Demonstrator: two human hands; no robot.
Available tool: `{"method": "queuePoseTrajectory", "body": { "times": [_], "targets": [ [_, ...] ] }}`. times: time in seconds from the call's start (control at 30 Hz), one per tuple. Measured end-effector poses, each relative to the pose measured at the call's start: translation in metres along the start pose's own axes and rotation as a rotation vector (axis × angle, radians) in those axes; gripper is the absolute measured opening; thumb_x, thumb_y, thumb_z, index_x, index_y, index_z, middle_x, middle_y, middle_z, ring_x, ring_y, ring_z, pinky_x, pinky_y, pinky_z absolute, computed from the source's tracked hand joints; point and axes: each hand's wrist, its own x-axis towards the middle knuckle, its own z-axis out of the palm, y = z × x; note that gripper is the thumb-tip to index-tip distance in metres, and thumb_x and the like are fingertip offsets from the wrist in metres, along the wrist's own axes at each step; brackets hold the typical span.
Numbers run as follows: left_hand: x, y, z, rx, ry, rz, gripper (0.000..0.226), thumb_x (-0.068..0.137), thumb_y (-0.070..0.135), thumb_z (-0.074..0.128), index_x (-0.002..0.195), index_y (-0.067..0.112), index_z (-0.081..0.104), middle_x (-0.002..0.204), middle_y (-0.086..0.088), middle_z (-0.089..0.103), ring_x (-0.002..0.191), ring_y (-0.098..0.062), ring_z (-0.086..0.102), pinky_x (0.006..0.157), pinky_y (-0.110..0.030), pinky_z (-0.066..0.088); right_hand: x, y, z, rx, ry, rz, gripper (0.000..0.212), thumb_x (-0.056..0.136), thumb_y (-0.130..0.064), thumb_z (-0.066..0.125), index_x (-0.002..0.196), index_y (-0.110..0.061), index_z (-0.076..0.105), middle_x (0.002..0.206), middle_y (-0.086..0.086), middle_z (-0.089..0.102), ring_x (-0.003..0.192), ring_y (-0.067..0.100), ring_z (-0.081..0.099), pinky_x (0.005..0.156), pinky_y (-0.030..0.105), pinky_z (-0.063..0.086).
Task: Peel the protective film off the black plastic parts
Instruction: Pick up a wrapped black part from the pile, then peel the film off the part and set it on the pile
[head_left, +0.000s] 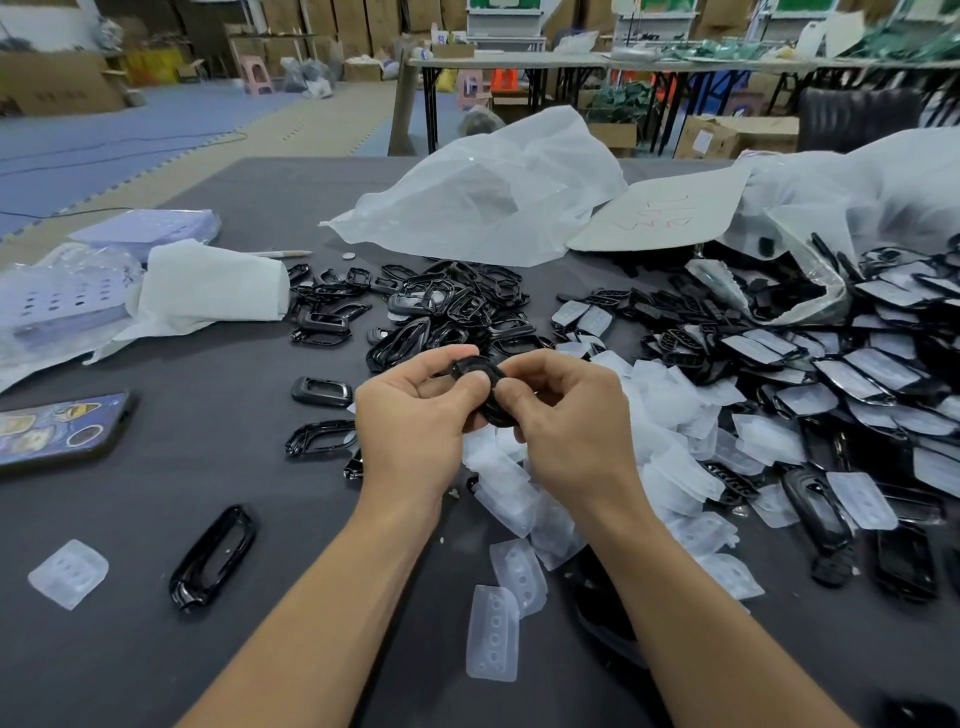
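We are holding one black plastic part (480, 387) up above the tabletop (234, 467), between both hands, and each grip is clamping it. The left hand (410, 415) is pinching its left end with the thumb lying across the top, and the right hand (566, 415) is curling its fingers over the right end. Our fingers are hiding most of the part, so we cannot tell whether its film is on, half lifted or off. Judging by the task, we are working at an edge of the film. Doing that well means steadying the part with the left grip while a right fingernail is catching one corner, then drawing the film back low along the surface rather than straight up. That way it is coming away in one piece and the glossy face is not getting scratched or smudged. Just below and to the right of the held part, a heap of peeled films (670, 415) is lying, which looks like the place for the next one. Just beyond the held part, a pile of bare black frames (447, 306) is lying, likely where this one is going once clean. Further right of the held part, parts with film on (857, 374) are lying in a wide spread. Well to its left, a phone (57, 426) is resting.
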Motion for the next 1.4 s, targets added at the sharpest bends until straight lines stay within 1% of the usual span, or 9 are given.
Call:
{"method": "queuePoseTrajectory", "body": {
  "times": [0.27, 0.43, 0.57, 0.73, 0.97, 1.07, 1.2, 1.33, 1.4],
  "targets": [
    [0.000, 0.001, -0.004, 0.071, -0.091, 0.030, 0.036, 0.083, -0.010, 0.074, 0.082, 0.025, 0.082, 0.058, 0.001, 0.071, 0.050, -0.010, 0.062, 0.054, -0.025, 0.056, 0.000, 0.004, 0.000, -0.113, -0.034, -0.015, 0.015, 0.094, -0.017, 0.069, 0.083, -0.026, 0.066, 0.066, -0.007, 0.071, 0.060, 0.009, 0.067, 0.058, 0.022, 0.053],
    [0.001, -0.004, -0.003, 0.181, 0.034, 0.082, 0.030, 0.076, 0.004, 0.076, 0.088, 0.031, 0.081, 0.064, -0.022, 0.067, 0.061, -0.021, 0.053, 0.064, -0.058, 0.059, 0.003, 0.005, 0.001, -0.061, -0.116, 0.074, 0.012, 0.088, -0.018, 0.071, 0.079, -0.025, 0.068, 0.058, -0.005, 0.067, 0.048, 0.011, 0.054, 0.056, 0.032, 0.044],
    [0.000, -0.001, -0.004, 0.146, -0.077, -0.003, 0.020, 0.085, 0.007, 0.076, 0.093, 0.025, 0.082, 0.055, 0.005, 0.058, 0.054, -0.011, 0.051, 0.060, -0.032, 0.054, 0.002, 0.003, -0.002, 0.002, -0.085, 0.023, 0.016, 0.086, -0.012, 0.074, 0.077, -0.024, 0.069, 0.058, -0.008, 0.067, 0.048, 0.005, 0.054, 0.055, 0.030, 0.045],
    [0.006, 0.003, -0.009, 0.156, -0.085, -0.082, 0.024, 0.088, -0.004, 0.073, 0.074, 0.013, 0.080, 0.070, -0.011, 0.076, 0.061, -0.027, 0.066, 0.070, -0.044, 0.059, -0.006, 0.002, 0.005, -0.154, -0.033, -0.065, 0.015, 0.088, -0.016, 0.076, 0.080, -0.028, 0.071, 0.070, -0.015, 0.073, 0.062, 0.005, 0.069, 0.060, 0.022, 0.055],
    [0.011, 0.007, -0.019, 0.180, -0.116, 0.003, 0.027, 0.091, -0.002, 0.071, 0.074, 0.018, 0.079, 0.068, -0.010, 0.076, 0.057, -0.017, 0.069, 0.056, -0.027, 0.056, -0.010, -0.010, 0.016, -0.339, -0.005, -0.174, 0.030, 0.093, -0.019, 0.073, 0.092, -0.037, 0.049, 0.059, -0.014, 0.067, 0.068, 0.004, 0.063, 0.061, 0.008, 0.042],
    [0.013, 0.009, -0.022, 0.048, -0.159, -0.089, 0.019, 0.091, -0.001, 0.070, 0.083, 0.012, 0.081, 0.082, -0.024, 0.076, 0.068, -0.027, 0.070, 0.065, -0.033, 0.060, -0.013, -0.013, 0.019, -0.326, 0.015, -0.210, 0.027, 0.096, -0.016, 0.070, 0.092, -0.034, 0.049, 0.057, -0.011, 0.065, 0.063, 0.005, 0.061, 0.057, 0.009, 0.040],
    [0.012, 0.010, -0.026, -0.061, -0.285, -0.176, 0.031, 0.084, -0.016, 0.067, 0.090, 0.010, 0.081, 0.093, -0.020, 0.079, 0.083, -0.030, 0.077, 0.075, -0.035, 0.065, -0.014, -0.009, 0.018, -0.271, 0.017, -0.184, 0.019, 0.098, -0.015, 0.066, 0.093, -0.030, 0.055, 0.054, -0.014, 0.059, 0.059, 0.003, 0.057, 0.054, 0.009, 0.037],
    [0.019, 0.013, -0.027, 0.018, -0.028, -0.123, 0.036, 0.079, -0.022, 0.067, 0.088, 0.011, 0.078, 0.073, -0.005, 0.078, 0.059, -0.015, 0.070, 0.054, -0.022, 0.058, -0.011, 0.000, 0.010, -0.343, 0.087, -0.156, 0.012, 0.100, -0.017, 0.062, 0.094, -0.026, 0.068, 0.062, -0.012, 0.059, 0.068, 0.011, 0.056, 0.060, 0.019, 0.038],
    [0.027, 0.016, -0.035, 0.003, 0.131, -0.123, 0.037, 0.080, -0.021, 0.066, 0.086, 0.014, 0.078, 0.067, 0.002, 0.075, 0.055, -0.010, 0.067, 0.052, -0.019, 0.055, -0.007, 0.001, 0.006, -0.493, 0.103, -0.148, 0.016, 0.098, -0.018, 0.062, 0.103, -0.029, 0.073, 0.082, -0.014, 0.061, 0.089, 0.011, 0.056, 0.075, 0.021, 0.034]
  ]
}}
